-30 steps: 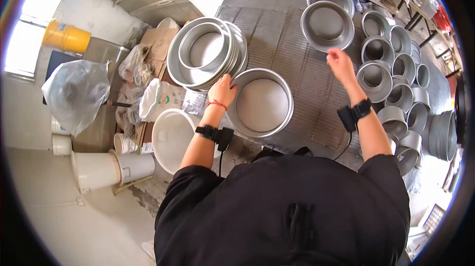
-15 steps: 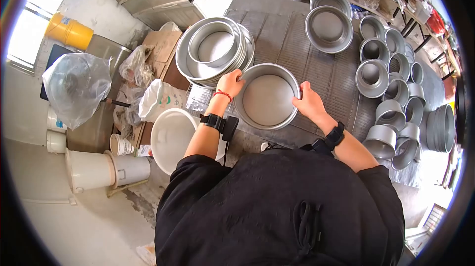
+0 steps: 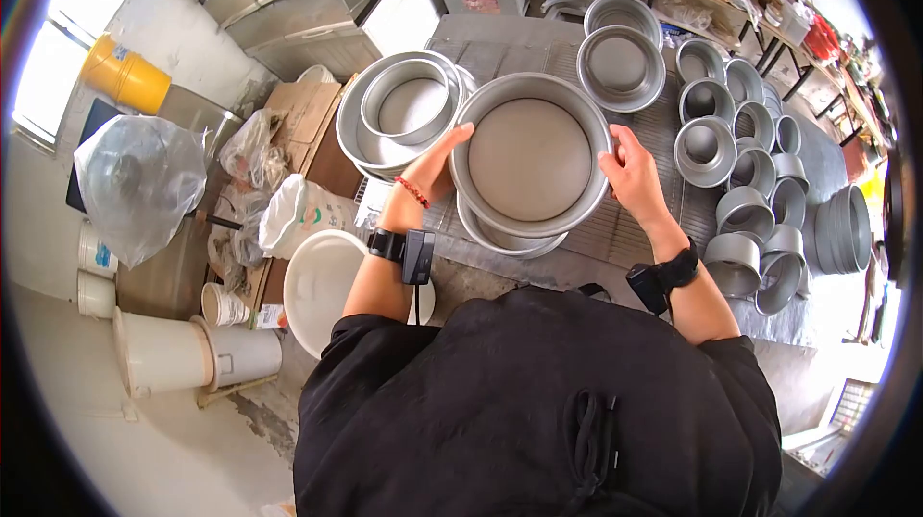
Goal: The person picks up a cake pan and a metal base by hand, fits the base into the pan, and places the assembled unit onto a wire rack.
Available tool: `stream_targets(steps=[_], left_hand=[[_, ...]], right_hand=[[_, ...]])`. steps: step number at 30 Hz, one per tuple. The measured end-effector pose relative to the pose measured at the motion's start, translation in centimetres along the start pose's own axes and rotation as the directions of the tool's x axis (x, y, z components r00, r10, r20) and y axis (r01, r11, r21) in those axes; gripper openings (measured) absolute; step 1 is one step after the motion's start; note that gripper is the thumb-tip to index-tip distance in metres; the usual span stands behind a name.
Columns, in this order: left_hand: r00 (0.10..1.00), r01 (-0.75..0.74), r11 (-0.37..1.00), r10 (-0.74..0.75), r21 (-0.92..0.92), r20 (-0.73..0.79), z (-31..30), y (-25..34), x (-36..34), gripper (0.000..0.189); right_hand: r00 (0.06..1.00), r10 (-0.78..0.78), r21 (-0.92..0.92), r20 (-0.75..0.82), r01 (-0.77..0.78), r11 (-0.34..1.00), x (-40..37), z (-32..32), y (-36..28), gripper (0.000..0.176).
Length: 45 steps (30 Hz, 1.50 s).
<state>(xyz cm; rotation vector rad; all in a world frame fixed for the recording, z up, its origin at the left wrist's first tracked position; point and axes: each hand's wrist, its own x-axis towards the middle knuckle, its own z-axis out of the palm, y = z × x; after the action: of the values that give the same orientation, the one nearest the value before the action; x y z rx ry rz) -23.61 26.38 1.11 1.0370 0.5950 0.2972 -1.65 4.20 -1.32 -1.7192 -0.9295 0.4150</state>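
Observation:
Between my hands is a round metal pan, tilted toward me. My left hand grips its left rim, and my right hand holds the right rim with thumb and curled fingers. Below and partly behind it, another round pan rests on the ribbed metal table. To the left sits a stack of wide pans with a smaller ring-shaped pan inside the top one. Two more round pans stand beyond my right hand.
Many cake tins crowd the table's right side. A large white tub stands below left, near a white bag. Lidded white buckets are at the far left, and a cluttered shelf is at the back right.
A pan is now raised toward the camera in both hands, and another pan shows beneath it. The view has shifted slightly. My left hand has turned more along the pan's side.

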Motion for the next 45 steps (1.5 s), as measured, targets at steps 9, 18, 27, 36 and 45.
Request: stream_targets(steps=[9, 18, 27, 36, 45], left_hand=[[0.933, -0.324, 0.651, 0.339, 0.686, 0.118, 9.6, 2.1, -0.8, 0.089], [0.546, -0.585, 0.028, 0.753, 0.810, 0.368, 12.6, 1.0, 2.3, 0.089], [0.710, -0.480, 0.451, 0.703, 0.753, 0.032, 9.8, 0.7, 3.9, 0.081], [0.652, -0.562, 0.558, 0.753, 0.611, -0.087, 4.3, 1.2, 3.8, 0.069], [0.760, -0.458, 0.640, 0.642, 0.617, -0.102, 4.7, 0.8, 1.5, 0.066]], right_hand=[[0.906, 0.419, 0.122, 0.062, -0.423, 0.898, -0.9, -3.7, 1.4, 0.077], [0.895, 0.264, 0.785, 0.359, -0.442, 0.434, -2.9, -4.2, 0.0, 0.080], [0.918, 0.374, 0.414, -0.136, -0.290, 0.863, -1.7, -6.6, 3.5, 0.059], [0.903, 0.429, 0.484, -0.014, -0.369, 0.793, 2.9, -13.5, 5.8, 0.044], [0.921, 0.388, 0.472, -0.005, -0.340, 0.813, 11.6, -11.1, 13.1, 0.027]])
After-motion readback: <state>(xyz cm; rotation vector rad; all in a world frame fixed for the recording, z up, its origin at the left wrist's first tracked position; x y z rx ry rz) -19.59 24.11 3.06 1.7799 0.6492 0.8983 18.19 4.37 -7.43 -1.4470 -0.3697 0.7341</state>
